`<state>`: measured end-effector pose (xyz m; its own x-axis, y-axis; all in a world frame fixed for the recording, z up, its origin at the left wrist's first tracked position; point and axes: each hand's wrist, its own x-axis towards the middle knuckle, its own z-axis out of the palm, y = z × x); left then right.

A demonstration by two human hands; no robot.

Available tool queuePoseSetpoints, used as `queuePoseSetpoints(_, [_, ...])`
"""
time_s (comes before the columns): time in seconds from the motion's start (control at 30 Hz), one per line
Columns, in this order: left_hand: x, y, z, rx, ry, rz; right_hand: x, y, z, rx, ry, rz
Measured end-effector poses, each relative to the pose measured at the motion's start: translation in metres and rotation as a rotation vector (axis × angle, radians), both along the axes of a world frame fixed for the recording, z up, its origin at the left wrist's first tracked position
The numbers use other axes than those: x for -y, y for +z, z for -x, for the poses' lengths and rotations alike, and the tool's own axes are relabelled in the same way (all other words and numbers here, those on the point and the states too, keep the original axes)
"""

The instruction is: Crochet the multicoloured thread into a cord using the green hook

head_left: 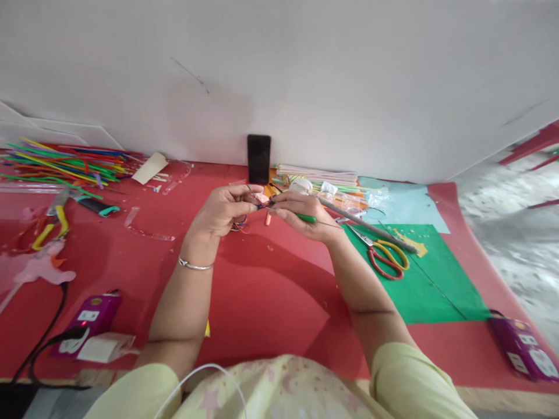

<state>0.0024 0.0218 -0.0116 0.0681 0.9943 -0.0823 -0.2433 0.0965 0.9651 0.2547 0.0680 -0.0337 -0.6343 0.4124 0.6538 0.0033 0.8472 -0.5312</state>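
Note:
Both hands meet above the middle of the red table (279, 279). My left hand (220, 210) is closed in a pinch on one end of a small dark, purplish threaded piece (262, 205), too small to identify. My right hand (301, 210) closes near the piece's other end. A green-handled thin tool (307, 218) lies in the right hand, its narrow shaft pointing toward the left fingers. The right fingers partly cover the tool and the piece. Under the left hand lies a small tangle of coloured thread (239, 224).
A phone (259, 158) leans against the wall. Pipe cleaners (65, 163) pile up far left, near yellow-handled pliers (53, 220) and a cutter (96, 205). Scissors (386, 256) and a grey rod (371, 226) lie right, partly over a green sheet (441, 297). Purple power boxes (101, 311) flank both sides.

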Motion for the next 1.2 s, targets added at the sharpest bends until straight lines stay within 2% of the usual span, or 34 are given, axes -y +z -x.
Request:
queuePoseSetpoints(0.1, [0.001,0.001,-0.002,-0.001,-0.029,-0.014,0.000,-0.001,0.001,-0.064,0.104,0.324])
queuePoseSetpoints(0.23, [0.001,-0.003,-0.008,0.025,-0.036,-0.059,-0.002,-0.016,0.018,-0.229,0.249,0.833])
queuePoseSetpoints(0.33, [0.000,-0.007,-0.016,0.069,-0.010,-0.078,-0.001,-0.030,0.035,-0.328,0.280,1.038])
queuePoseSetpoints(0.43, [0.000,-0.007,-0.023,0.091,0.073,-0.104,0.003,-0.039,0.045,-0.373,0.189,1.063])
queuePoseSetpoints(0.5, [0.000,-0.006,-0.025,0.105,0.123,-0.114,0.006,-0.041,0.046,-0.373,0.105,1.023])
queuePoseSetpoints(0.63, [-0.001,-0.006,-0.025,0.120,0.135,-0.115,0.013,-0.036,0.044,-0.320,-0.003,0.917])
queuePoseSetpoints(0.77, [-0.001,-0.007,-0.026,0.093,0.190,-0.134,0.019,-0.029,0.042,-0.331,-0.105,0.687])
queuePoseSetpoints(0.83, [0.000,-0.008,-0.027,0.089,0.173,-0.132,0.019,-0.028,0.039,-0.359,-0.156,0.548])
queuePoseSetpoints(0.9, [0.000,-0.008,-0.028,0.085,0.155,-0.133,0.019,-0.027,0.037,-0.354,-0.161,0.506])
queuePoseSetpoints(0.97, [0.000,-0.009,-0.029,0.052,0.170,-0.159,0.018,-0.026,0.038,-0.340,-0.149,0.578])
queuePoseSetpoints(1.03, [-0.001,-0.013,-0.031,-0.017,0.228,-0.209,0.018,-0.026,0.044,-0.379,-0.171,0.713])
queuePoseSetpoints(1.13, [-0.001,-0.022,-0.037,-0.143,0.344,-0.270,0.020,-0.028,0.058,-0.557,-0.239,0.959])
queuePoseSetpoints(1.2, [-0.001,-0.029,-0.042,-0.210,0.416,-0.289,0.021,-0.028,0.067,-0.657,-0.210,1.154])
